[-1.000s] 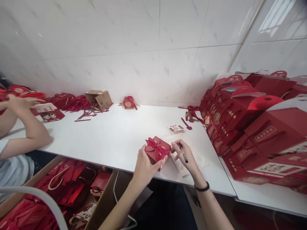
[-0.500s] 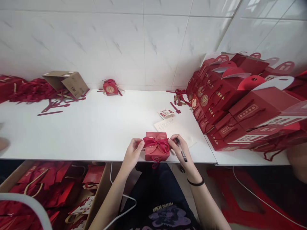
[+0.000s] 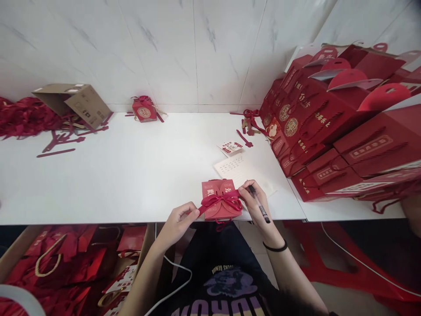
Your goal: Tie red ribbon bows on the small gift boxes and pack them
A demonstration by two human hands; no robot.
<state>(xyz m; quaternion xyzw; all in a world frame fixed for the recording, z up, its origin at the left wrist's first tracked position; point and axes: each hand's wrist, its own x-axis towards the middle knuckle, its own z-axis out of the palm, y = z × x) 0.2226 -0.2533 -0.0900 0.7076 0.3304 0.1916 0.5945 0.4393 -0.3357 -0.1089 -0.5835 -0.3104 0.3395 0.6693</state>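
A small red gift box (image 3: 217, 214) with gold lettering sits at the table's front edge, a crimson ribbon (image 3: 219, 199) tied in a bow across its top. On the left, my left hand (image 3: 181, 219) pinches the ribbon between thumb and fingers. My right hand (image 3: 255, 201) grips the ribbon's other side with its fingertips. A black pen (image 3: 261, 206) is also tucked in the right hand, pointing down toward the wrist. Behind the box lies a sheet of paper (image 3: 226, 166) with rows of writing, partly covered by the box and my right hand.
Many red gift bags (image 3: 315, 118) crowd the right side. Left are a tipped cardboard box (image 3: 87, 107) and a ribbon heap (image 3: 29, 116). Another red box (image 3: 144, 109) stands near the wall. A printed card (image 3: 231, 148) lies behind the paper. An open carton (image 3: 144, 245) of red packages is below.
My left hand has moved lower and outward, drawing the ribbon to the left. My right hand has shifted slightly right, and the ribbon now slants across the box. The camera view has shifted.
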